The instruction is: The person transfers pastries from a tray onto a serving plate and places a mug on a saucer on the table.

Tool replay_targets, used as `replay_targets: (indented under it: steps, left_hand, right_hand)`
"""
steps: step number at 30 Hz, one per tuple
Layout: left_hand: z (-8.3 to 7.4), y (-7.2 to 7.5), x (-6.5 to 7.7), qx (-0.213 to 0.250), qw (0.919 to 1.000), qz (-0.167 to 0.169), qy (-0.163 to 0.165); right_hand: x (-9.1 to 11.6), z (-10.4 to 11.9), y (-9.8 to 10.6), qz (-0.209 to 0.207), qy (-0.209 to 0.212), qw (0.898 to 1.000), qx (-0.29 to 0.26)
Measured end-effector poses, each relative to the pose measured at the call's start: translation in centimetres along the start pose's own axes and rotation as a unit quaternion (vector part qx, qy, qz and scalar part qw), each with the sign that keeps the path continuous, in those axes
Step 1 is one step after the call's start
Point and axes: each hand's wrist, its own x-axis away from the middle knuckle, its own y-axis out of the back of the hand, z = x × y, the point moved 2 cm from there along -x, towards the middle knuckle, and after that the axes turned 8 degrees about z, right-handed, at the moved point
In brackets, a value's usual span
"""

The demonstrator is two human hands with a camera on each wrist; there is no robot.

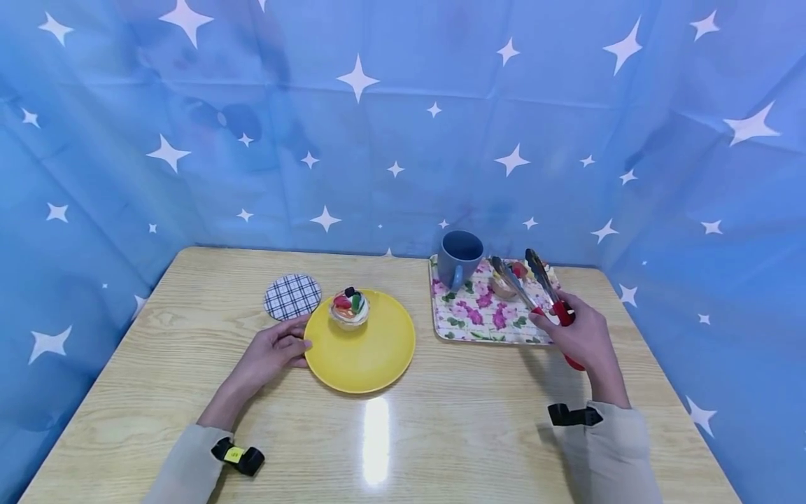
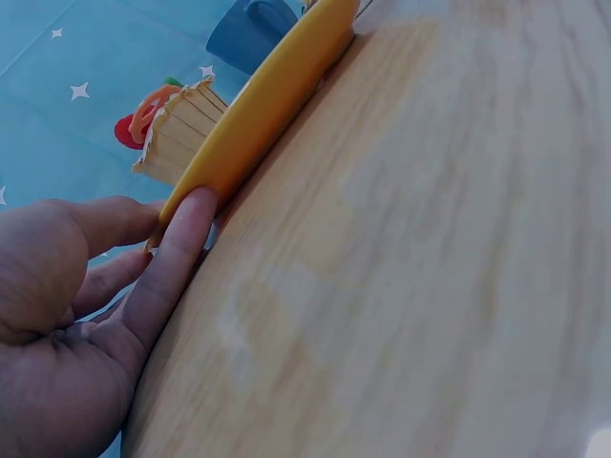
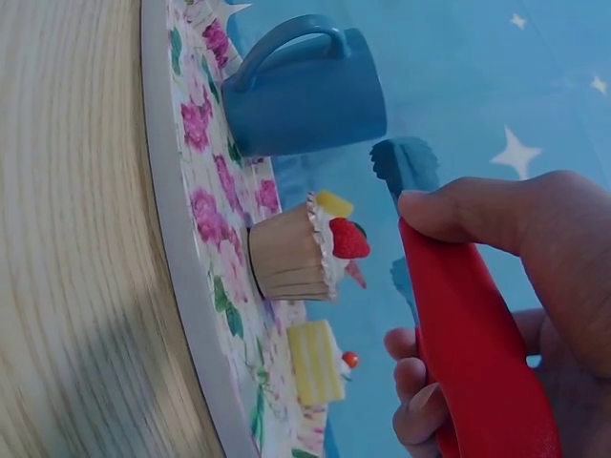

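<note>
At the left rim of a yellow plate [image 1: 362, 360], my left hand [image 1: 272, 351] pinches the edge between thumb and fingers. A cupcake [image 1: 349, 311] topped with fruit stands upright on the plate's far part. My right hand [image 1: 582, 337] grips red-handled tongs [image 1: 560, 311], whose dark tips are spread apart with nothing between them. Those tips hover above a floral tray [image 1: 475, 325]. On the tray, a second cupcake [image 3: 286, 253] with a strawberry on top stands beside a yellow cake slice [image 3: 315, 361]; the tongs partly cover them in the head view.
A blue mug [image 1: 458, 260] stands at the tray's far left corner. The round checked coaster [image 1: 292, 295] lies behind my left hand, just left of the plate. A blue star-patterned curtain [image 1: 403, 126] borders the wooden table [image 1: 466, 427] at the back and sides.
</note>
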Motion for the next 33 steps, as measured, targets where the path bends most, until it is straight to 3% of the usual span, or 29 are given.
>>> replay_targets:
  steps: [33]
  left_hand:
    - [0.1, 0.1, 0.0, -0.001, 1.0, 0.001, -0.005]
  right_hand:
    - [-1.6, -1.6, -0.8, 0.036, -0.005, 0.999, 0.008]
